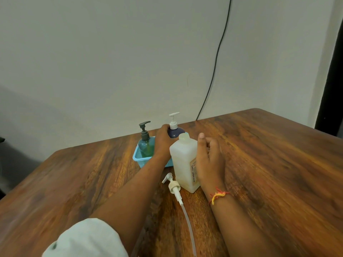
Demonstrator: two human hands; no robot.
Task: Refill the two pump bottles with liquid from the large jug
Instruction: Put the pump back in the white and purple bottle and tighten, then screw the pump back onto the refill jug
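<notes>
Left hand wrapped round dark blue pump bottle in basket near table's far edge, right hand loosely spread against uncapped jug, risking tipping and spilling.

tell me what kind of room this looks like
Probably a plain room in a home or office, though that's uncertain: a bare wooden table against a blank pale wall, with a black cable running down it.

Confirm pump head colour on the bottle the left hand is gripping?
White pump head on a dark navy bottle, gripped by the left hand; head view.
</notes>
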